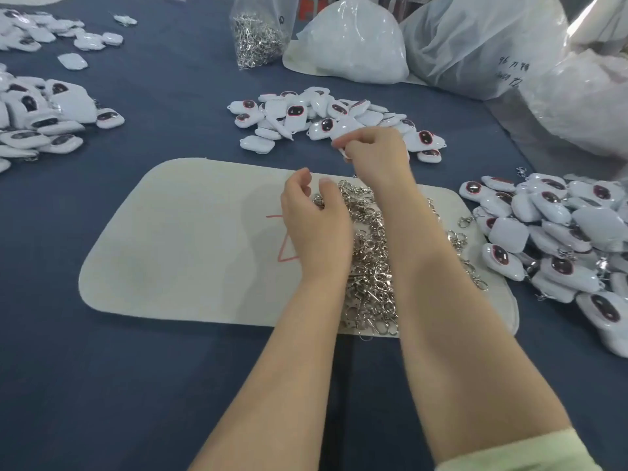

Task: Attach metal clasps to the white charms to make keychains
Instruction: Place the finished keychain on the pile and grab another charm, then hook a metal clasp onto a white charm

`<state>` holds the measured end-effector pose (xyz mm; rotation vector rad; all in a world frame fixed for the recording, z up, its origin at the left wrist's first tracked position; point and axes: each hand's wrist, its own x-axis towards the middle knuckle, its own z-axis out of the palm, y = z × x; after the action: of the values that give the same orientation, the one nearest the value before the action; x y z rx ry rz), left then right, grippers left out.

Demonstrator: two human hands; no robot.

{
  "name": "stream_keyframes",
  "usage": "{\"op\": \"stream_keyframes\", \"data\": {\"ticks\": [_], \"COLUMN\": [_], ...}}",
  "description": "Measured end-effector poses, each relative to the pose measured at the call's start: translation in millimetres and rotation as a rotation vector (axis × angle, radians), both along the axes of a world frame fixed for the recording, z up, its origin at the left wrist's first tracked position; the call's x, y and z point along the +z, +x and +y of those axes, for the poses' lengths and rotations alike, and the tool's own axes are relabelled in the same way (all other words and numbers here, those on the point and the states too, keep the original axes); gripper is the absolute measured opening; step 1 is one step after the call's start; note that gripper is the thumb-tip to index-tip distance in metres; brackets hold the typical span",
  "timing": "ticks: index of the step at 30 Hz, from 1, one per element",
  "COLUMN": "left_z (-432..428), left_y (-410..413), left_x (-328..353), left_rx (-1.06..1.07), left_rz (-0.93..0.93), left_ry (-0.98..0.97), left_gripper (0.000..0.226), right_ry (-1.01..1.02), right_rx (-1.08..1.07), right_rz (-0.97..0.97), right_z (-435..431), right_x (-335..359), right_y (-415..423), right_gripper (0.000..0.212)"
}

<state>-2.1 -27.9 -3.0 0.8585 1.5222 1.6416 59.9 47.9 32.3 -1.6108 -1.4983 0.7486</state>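
A heap of silver metal clasps (pixel 370 266) lies on a pale mat (pixel 176 246) in front of me. My left hand (pixel 316 226) hovers over the heap's left edge, fingers loosely curled and holding nothing that I can see. Beyond the mat, my right hand (pixel 377 154) pinches a white charm (pixel 343 151) at the near edge of a pile of loose white charms (pixel 326 120) with dark faces. The charm is mostly hidden by my fingers.
More white charms lie in piles at right (pixel 557 239), at left (pixel 44 120) and far left (pixel 40 32). At the back stand a clear bag of clasps (pixel 258 35) and big white plastic bags (pixel 475 45). A dark blue cloth (pixel 119 385) covers the table.
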Motion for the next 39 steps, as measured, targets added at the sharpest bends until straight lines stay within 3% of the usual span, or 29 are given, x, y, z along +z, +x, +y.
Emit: {"op": "stream_keyframes", "data": {"ticks": [4, 7, 9, 12, 15, 17, 23, 32, 35, 37, 39], "left_z": [1, 1, 1, 3, 1, 1, 0, 1, -1, -2, -2], "left_y": [1, 2, 2, -2, -6, -7, -8, -7, -7, -7, -7], "left_x": [4, 5, 5, 4, 9, 11, 7, 4, 5, 6, 6], "left_rx": [-0.072, -0.113, -0.107, -0.07, -0.052, -0.048, -0.095, -0.122, -0.12, -0.128, -0.124], "left_rz": [0.002, 0.015, 0.05, 0.032, -0.208, -0.35, -0.275, -0.187, -0.154, -0.161, -0.14], "left_ry": [0.006, 0.01, -0.001, -0.034, -0.017, 0.021, 0.027, 0.006, 0.003, 0.032, 0.064], "left_gripper": [0.038, 0.028, 0.021, 0.018, 0.015, 0.01, 0.013, 0.018, 0.016, 0.019, 0.026], "right_ry": [0.007, -0.069, -0.093, 0.016, -0.061, -0.165, -0.094, -0.147, -0.096, -0.046, 0.011], "right_rx": [0.132, 0.171, 0.155, 0.051, 0.058, 0.097, 0.073, 0.145, 0.149, 0.135, 0.075], "right_rz": [0.31, 0.399, 0.303, -0.063, -0.482, -0.624, -0.545, -0.643, -0.654, -0.584, -0.372], "right_z": [-35, -51, -57, -60, -57, -59, -59, -61, -62, -63, -63], "right_x": [6, -6, -14, -22, -29, -30, -32, -27, -29, -30, -30], "right_y": [20, 28, 30, 31, 33, 30, 20, 14, 11, 12, 14], "right_gripper": [0.022, 0.014, 0.01, 0.003, 0.031, 0.046, 0.014, 0.006, 0.013, 0.021, 0.015]}}
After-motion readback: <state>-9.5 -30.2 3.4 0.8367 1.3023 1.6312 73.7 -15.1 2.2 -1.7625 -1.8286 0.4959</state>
